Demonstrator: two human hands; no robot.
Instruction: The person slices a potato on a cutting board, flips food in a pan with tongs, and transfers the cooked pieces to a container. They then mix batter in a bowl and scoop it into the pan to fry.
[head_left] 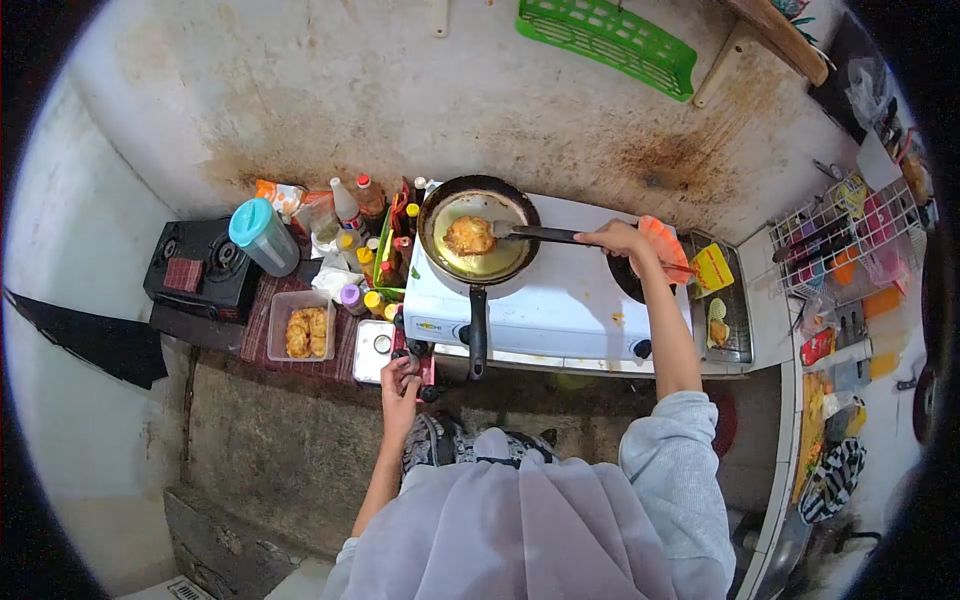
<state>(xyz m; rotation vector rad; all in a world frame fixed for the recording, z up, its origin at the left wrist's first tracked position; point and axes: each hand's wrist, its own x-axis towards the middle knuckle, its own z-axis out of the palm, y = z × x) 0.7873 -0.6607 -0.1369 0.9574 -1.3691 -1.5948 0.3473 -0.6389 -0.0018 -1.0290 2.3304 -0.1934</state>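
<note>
In the head view my right hand [614,240] is closed around the handle of a black spatula [545,233]. Its blade meets a golden-brown fried patty [470,237], which lies in oil in a dark frying pan [432,262]. The pan rests on the left side of a white gas stove [560,300], its black handle pointing toward me. My left hand [401,380] is held low at the counter's front edge, beside a white rectangular tin or lid [373,352]. Its fingers are curled together; whether anything is between them I cannot make out.
Left of the stove stand several bottles [370,200], a lidded blue jug [264,238] and a plastic tub [284,350] of fried patties. Behind my right hand are an orange-pink plate [660,250] and a yellow packet [713,268]. A wire dish rack [840,235] is at the right.
</note>
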